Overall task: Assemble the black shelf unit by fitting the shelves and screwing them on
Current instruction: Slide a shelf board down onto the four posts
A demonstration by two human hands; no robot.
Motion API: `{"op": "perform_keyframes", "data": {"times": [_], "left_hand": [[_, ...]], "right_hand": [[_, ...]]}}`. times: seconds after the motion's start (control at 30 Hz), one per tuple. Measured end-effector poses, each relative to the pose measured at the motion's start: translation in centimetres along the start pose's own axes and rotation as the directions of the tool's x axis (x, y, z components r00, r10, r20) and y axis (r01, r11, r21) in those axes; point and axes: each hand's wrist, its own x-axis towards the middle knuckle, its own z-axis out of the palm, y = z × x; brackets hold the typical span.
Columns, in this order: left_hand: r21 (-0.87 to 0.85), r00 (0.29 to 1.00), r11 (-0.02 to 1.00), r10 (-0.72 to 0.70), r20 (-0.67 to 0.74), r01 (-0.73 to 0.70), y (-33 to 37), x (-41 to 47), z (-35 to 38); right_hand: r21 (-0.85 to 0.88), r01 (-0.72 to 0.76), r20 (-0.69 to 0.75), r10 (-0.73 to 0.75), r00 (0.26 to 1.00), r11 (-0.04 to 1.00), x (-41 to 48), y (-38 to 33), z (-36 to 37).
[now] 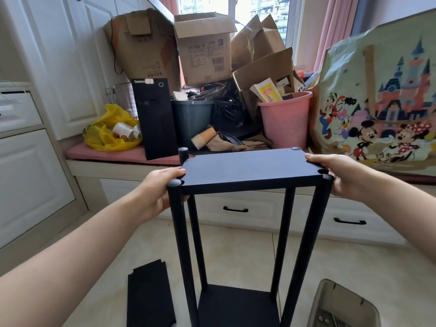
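Observation:
A black shelf unit stands on the floor with black round posts (180, 232) rising from a bottom shelf (236, 305). A black top shelf (250, 169) lies between the post tops, tilted, its far left corner below the far left post top. My left hand (157, 192) grips the shelf's left edge, thumb on top by the near left post. My right hand (337, 175) grips the right edge by the near right post. A spare black shelf panel (148, 296) lies flat on the floor at the lower left.
A grey plastic tray (342, 305) holding screws sits on the floor at the lower right. Behind the unit runs a window bench with drawers (236, 210), piled with cardboard boxes (203, 48), a pink bucket (284, 119), a dark bin (192, 119) and a cartoon bag (382, 102).

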Motion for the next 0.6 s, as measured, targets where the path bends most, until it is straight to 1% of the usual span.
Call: {"op": "perform_keyframes", "data": {"times": [0.17,0.23,0.33,0.4,0.5,0.6], "left_hand": [[-0.186,0.997,0.981,-0.057,-0.042,0.049,-1.0,-0.2,0.9],[-0.226,0.997,0.972,-0.069,-0.038,0.058,-1.1,-0.1,1.2],[-0.235,0.995,0.968,-0.095,-0.033,0.085,-1.0,0.0,1.3],[-0.233,0.993,0.967,-0.112,-0.030,0.102,-0.7,0.0,1.4],[-0.229,0.996,0.971,-0.085,-0.041,0.073,-0.1,-0.1,1.5],[-0.216,0.998,0.976,-0.048,-0.038,0.039,-0.1,-0.1,1.4]], "right_hand": [[0.027,0.034,-0.027,-0.033,0.999,0.999,-0.1,0.5,0.5],[0.044,0.033,-0.037,-0.032,0.999,0.998,0.0,0.7,0.5],[0.056,0.008,-0.028,-0.006,1.000,0.998,0.2,0.7,0.5],[0.024,-0.007,-0.026,0.008,1.000,1.000,0.2,0.6,0.4],[-0.021,-0.028,-0.020,0.028,0.999,0.999,0.3,1.0,0.3],[-0.017,-0.051,0.002,0.051,0.999,0.999,0.2,1.4,0.0]]}}
